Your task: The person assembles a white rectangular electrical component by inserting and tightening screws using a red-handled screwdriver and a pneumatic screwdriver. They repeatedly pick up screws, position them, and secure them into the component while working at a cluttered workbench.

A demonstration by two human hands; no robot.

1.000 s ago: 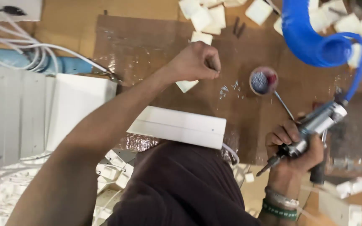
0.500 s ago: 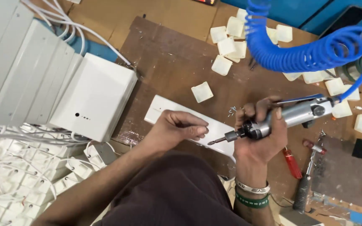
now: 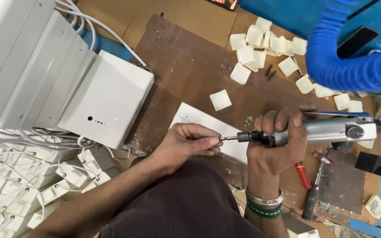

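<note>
While right hand (image 3: 273,145) grips pneumatic screwdriver (image 3: 327,131), left hand (image 3: 189,143) pinches its tip, over white plate (image 3: 199,119).

Landmark: flat panel (image 3: 208,125), lying on the board (image 3: 186,66). Left hand (image 3: 186,143) rested on the panel's near edge; right hand (image 3: 276,145) just right of it, holding the air screwdriver (image 3: 323,131) level, its tip at the left hand's fingertips (image 3: 211,142). One small square cap (image 3: 220,100) lay just behind the panel; a scatter of caps (image 3: 261,44) farther behind and right. Coiled hose (image 3: 353,61) hung right and behind. Boxes (image 3: 106,103) stood left of the panel; wired units (image 3: 31,185) left and nearer. Hand tools (image 3: 309,185) lay right, nearer the person.
</note>
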